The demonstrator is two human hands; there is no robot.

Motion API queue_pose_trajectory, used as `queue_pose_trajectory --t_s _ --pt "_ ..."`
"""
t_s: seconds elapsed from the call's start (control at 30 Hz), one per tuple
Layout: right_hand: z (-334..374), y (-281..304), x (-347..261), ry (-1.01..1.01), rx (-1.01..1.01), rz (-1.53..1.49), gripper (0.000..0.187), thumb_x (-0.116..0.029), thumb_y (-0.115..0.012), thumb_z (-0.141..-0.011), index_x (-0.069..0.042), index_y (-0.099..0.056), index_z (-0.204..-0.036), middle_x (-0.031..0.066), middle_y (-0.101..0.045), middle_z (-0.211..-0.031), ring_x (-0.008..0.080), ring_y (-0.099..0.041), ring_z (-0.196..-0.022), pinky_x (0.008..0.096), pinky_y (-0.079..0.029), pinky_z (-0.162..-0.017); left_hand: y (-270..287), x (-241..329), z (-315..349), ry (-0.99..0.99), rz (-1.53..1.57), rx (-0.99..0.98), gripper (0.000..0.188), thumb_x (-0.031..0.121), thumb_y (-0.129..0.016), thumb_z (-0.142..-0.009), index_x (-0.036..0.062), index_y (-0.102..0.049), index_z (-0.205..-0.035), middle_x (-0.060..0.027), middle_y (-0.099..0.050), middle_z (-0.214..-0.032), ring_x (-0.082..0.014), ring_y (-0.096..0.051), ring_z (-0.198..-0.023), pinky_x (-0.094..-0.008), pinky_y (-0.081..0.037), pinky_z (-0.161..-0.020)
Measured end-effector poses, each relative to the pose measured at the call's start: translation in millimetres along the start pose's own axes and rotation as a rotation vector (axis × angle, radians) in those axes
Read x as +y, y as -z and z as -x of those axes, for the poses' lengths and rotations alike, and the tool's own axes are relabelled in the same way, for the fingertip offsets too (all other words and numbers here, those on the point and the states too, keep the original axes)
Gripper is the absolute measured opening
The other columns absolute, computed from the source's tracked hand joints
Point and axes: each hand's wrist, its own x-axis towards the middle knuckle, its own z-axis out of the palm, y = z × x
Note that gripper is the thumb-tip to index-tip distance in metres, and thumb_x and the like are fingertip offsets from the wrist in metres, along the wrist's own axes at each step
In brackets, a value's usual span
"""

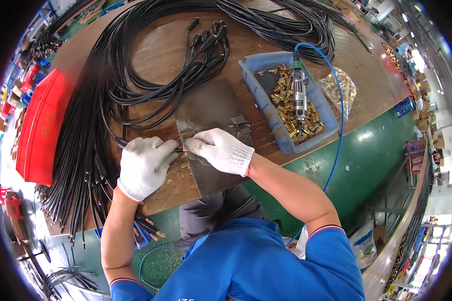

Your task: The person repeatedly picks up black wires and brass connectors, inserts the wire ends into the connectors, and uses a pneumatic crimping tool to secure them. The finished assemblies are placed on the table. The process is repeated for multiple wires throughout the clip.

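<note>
My left hand (144, 165), in a white knit glove, is closed around a black cable (119, 142) near its end. The cable runs from the coils on the table into my fist. Just to the right, my right hand (222, 151), gloved the same way, pinches at the cable's coppery tip (185, 149). The two hands nearly meet above the left edge of a dark flat plate (211, 100). Anything small between my right fingertips is hidden by the glove. A small grey metal block (241, 130) sits on the plate beyond my right hand.
A blue tray (266, 108) of brass fittings (311, 123) stands at the right, an air tool (299, 93) lying across it with a blue hose (341, 108). Beside it is a clear bag (340, 90) of brass parts. Black cables (80, 135) and a red bin (42, 130) fill the left.
</note>
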Motion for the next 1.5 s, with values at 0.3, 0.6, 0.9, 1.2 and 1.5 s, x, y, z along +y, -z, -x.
queue_pose_trajectory --t_s 0.3,0.6,0.9,1.2,1.5 --pt "15 187 -18 0.058 0.684 0.863 0.028 -0.033 -0.058 -0.104 -0.012 -0.075 -0.110 0.0170 -0.078 -0.100 0.0402 -0.074 -0.097 0.0523 -0.057 -0.089 -15 -6 -4 0.034 0.101 -0.006 0.018 0.013 -0.077 -0.089 0.0085 -0.076 -0.107 -0.0134 -0.068 -0.082 -0.0375 -0.068 -0.074 -0.0488 -0.053 -0.068" --pt "-19 228 21 -0.172 -0.067 1.635 0.038 -0.011 -0.064 -0.089 -0.014 -0.075 -0.125 0.0199 -0.078 -0.114 0.0401 -0.074 -0.111 0.0509 -0.058 -0.098 -24 -11 -3 0.023 0.128 -0.013 0.035 0.011 -0.076 -0.090 0.0119 -0.074 -0.125 -0.0142 -0.066 -0.083 -0.0369 -0.069 -0.075 -0.0470 -0.054 -0.066" --pt "-8 230 18 0.217 0.498 1.081 0.034 -0.021 -0.069 -0.092 -0.009 -0.073 -0.123 0.0180 -0.078 -0.111 0.0353 -0.075 -0.106 0.0458 -0.057 -0.094 -19 -9 -2 0.034 0.164 -0.042 0.040 0.009 -0.072 -0.091 0.0180 -0.075 -0.130 -0.0123 -0.064 -0.080 -0.0342 -0.068 -0.070 -0.0452 -0.053 -0.064" --pt "22 75 1 0.022 0.241 -0.898 0.014 -0.010 -0.068 -0.100 -0.003 -0.073 -0.111 0.0081 -0.075 -0.093 0.0188 -0.073 -0.074 0.0287 -0.055 -0.065 -20 -11 2 0.066 0.195 0.030 0.044 0.005 -0.072 -0.090 0.0165 -0.075 -0.132 -0.0130 -0.063 -0.080 -0.0348 -0.066 -0.069 -0.0446 -0.053 -0.064" --pt "2 18 20 -0.017 0.185 -1.120 0.029 -0.010 -0.068 -0.104 0.002 -0.069 -0.130 0.0125 -0.078 -0.109 0.0234 -0.079 -0.092 0.0383 -0.066 -0.085 -20 -12 4 0.106 0.254 0.152 0.051 0.001 -0.071 -0.088 0.0163 -0.074 -0.137 -0.0137 -0.063 -0.080 -0.0346 -0.067 -0.070 -0.0436 -0.054 -0.065"
